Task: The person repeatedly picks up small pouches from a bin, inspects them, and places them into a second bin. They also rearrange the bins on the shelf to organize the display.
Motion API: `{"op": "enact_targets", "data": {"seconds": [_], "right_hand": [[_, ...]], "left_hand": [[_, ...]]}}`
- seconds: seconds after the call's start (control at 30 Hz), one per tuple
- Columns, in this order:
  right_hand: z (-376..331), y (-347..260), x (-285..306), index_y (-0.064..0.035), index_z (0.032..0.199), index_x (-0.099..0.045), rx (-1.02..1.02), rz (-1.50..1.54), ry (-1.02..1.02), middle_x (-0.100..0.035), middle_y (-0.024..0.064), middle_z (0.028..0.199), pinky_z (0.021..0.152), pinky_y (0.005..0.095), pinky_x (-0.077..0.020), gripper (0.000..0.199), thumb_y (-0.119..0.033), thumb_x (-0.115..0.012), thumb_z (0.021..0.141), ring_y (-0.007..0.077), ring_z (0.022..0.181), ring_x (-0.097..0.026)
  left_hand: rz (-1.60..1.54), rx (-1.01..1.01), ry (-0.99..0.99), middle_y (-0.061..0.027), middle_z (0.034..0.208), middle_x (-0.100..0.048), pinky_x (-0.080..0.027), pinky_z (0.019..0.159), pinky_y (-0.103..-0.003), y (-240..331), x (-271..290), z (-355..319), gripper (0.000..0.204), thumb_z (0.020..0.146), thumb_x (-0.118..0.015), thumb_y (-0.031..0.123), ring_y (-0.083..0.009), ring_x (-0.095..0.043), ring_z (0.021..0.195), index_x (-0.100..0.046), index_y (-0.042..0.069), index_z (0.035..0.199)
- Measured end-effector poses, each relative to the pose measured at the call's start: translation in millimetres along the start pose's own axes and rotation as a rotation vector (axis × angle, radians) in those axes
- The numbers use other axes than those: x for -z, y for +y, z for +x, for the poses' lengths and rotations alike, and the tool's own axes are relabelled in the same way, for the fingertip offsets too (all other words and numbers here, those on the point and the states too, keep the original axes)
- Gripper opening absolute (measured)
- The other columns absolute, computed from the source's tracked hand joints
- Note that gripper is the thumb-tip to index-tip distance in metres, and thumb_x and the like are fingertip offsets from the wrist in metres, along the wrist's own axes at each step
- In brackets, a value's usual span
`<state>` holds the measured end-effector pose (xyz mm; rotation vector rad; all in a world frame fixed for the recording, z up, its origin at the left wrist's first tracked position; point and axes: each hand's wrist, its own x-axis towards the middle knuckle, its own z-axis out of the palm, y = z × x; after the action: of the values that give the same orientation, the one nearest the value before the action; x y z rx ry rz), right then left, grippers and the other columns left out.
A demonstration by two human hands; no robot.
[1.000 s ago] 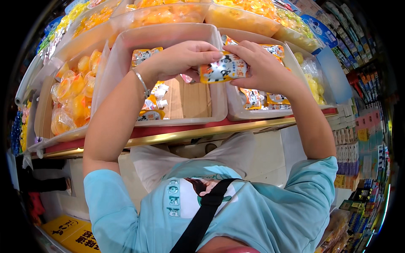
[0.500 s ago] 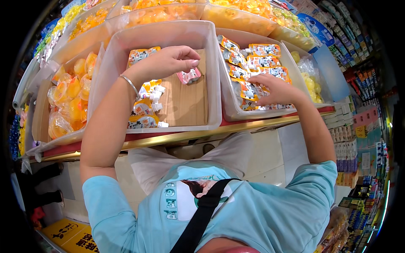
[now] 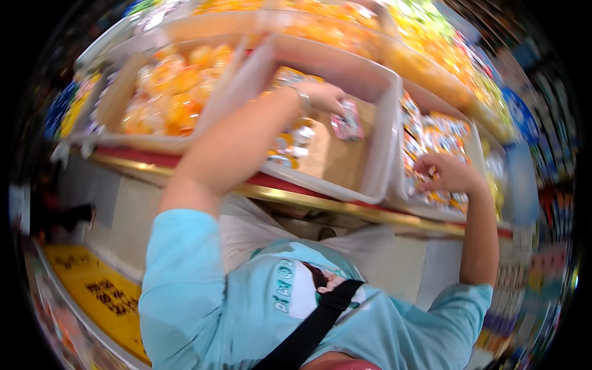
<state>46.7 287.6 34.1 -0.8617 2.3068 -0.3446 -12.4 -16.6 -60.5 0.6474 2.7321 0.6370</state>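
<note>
My left hand [image 3: 325,97] reaches into the middle bin [image 3: 385,145], its fingers closed at the upper end of a pink spouted pouch [image 3: 347,121]. Blur softens the exact grip. Orange-and-white spouted pouches [image 3: 283,157] with white caps lie beneath my left wrist, partly hidden by the forearm. Over the right-hand bin [image 3: 478,145], my right hand [image 3: 453,172] hovers just above or touches a pile of similar orange pouches [image 3: 445,129]. Its thumb and fingers are bent but apart, and I see nothing between them.
Brown cardboard [image 3: 354,166] lines the middle bin's floor. To the left stands a bin of orange jelly cups [image 3: 176,92]; more bins of orange sweets [image 3: 333,37] rise behind. A gold-edged counter front [image 3: 320,208] runs before me. A yellow sign [image 3: 98,290] lies lower left.
The view has turned, so the bins appear shifted right and tilted. My left hand has come down onto the pink pouch. My right hand has drawn toward the near side of its bin.
</note>
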Motion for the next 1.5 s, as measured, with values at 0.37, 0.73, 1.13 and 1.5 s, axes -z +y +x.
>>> {"op": "enact_targets", "data": {"seconds": [0.37, 0.73, 1.13, 1.5], "right_hand": [[11, -7, -20, 0.0004, 0.083, -0.058, 0.122, 0.051, 0.035, -0.057, 0.0023, 0.077, 0.063, 0.0232, -0.0442, 0.012, -0.007, -0.061, 0.074, 0.0087, 0.069, -0.053], [-1, 3, -26, -0.0011, 0.082, -0.059, 0.023, 0.104, 0.162, -0.055, 0.0019, 0.071, 0.057, 0.0231, -0.0412, 0.015, -0.010, -0.061, 0.071, 0.0088, 0.062, -0.050], [99, -60, 17, 0.0005, 0.115, -0.038, 0.371, 0.874, 0.702, -0.050, 0.0105, 0.109, 0.078, 0.0278, -0.0437, 0.041, -0.019, -0.053, 0.083, 0.0169, 0.094, -0.052], [106, -69, -7, -0.0032, 0.106, -0.048, 0.670, 1.072, 0.599, -0.055, 0.0041, 0.100, 0.081, 0.0265, -0.0426, 0.027, -0.007, -0.055, 0.081, 0.0114, 0.093, -0.052]], "left_hand": [[0.296, 0.302, -0.374, -0.0088, 0.098, -0.060, -0.043, 0.077, -0.034, 5, 3, -9, 0.041, 0.071, -0.059, 0.038, -0.0219, -0.056, 0.090, -0.061, 0.010, 0.101], [0.397, 0.404, -0.381, -0.0075, 0.096, -0.060, -0.043, 0.075, -0.035, -18, 28, -36, 0.037, 0.072, -0.057, 0.037, -0.0222, -0.056, 0.089, -0.061, 0.012, 0.099], [-1.035, -0.249, 0.916, -0.0028, 0.074, -0.054, -0.044, 0.062, -0.024, 82, 58, -23, 0.021, 0.084, -0.051, 0.020, -0.0084, -0.051, 0.069, -0.053, 0.000, 0.089], [-1.188, -0.478, 0.781, -0.0059, 0.095, -0.053, -0.045, 0.072, -0.022, 112, 43, -48, 0.035, 0.079, -0.060, 0.021, -0.0080, -0.050, 0.082, -0.045, 0.004, 0.106]]}}
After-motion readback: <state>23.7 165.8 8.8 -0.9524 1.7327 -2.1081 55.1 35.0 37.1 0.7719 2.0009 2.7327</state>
